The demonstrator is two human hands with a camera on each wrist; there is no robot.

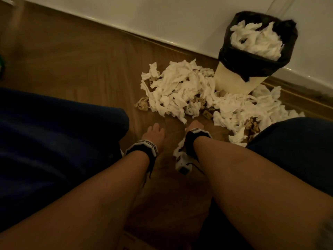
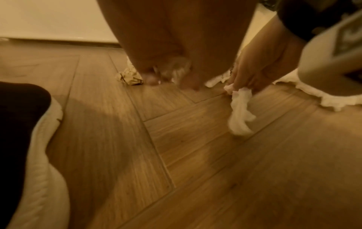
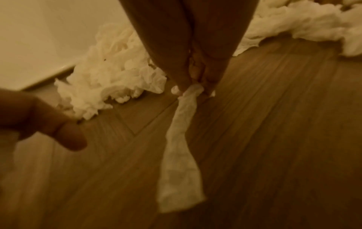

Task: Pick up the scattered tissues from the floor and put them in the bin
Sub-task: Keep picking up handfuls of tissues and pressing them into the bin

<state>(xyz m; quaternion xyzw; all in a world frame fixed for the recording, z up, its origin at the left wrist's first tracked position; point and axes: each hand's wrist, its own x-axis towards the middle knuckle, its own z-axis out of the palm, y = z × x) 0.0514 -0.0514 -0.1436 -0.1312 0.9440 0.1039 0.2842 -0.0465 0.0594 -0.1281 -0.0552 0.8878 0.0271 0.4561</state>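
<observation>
A heap of crumpled white tissues [image 1: 180, 91] lies on the wooden floor in front of a cream bin [image 1: 237, 80]. The bin has a black liner and is heaped with tissues. My right hand [image 3: 192, 88] reaches down at the heap's near edge and pinches one long white tissue [image 3: 180, 155], which hangs from my fingertips over the floor. The left wrist view shows the same pinch, with the tissue [image 2: 240, 111] dangling. My left hand [image 1: 153, 131] hovers just left of the right hand [image 1: 195, 126], fingers relaxed and holding nothing.
Brown crumpled paper balls [image 1: 142, 103] sit among the tissues. A white wall and skirting [image 1: 162, 38] run behind the bin. My knees in dark blue [image 1: 54, 141] flank both arms. Bare floor [image 1: 81, 65] lies to the left.
</observation>
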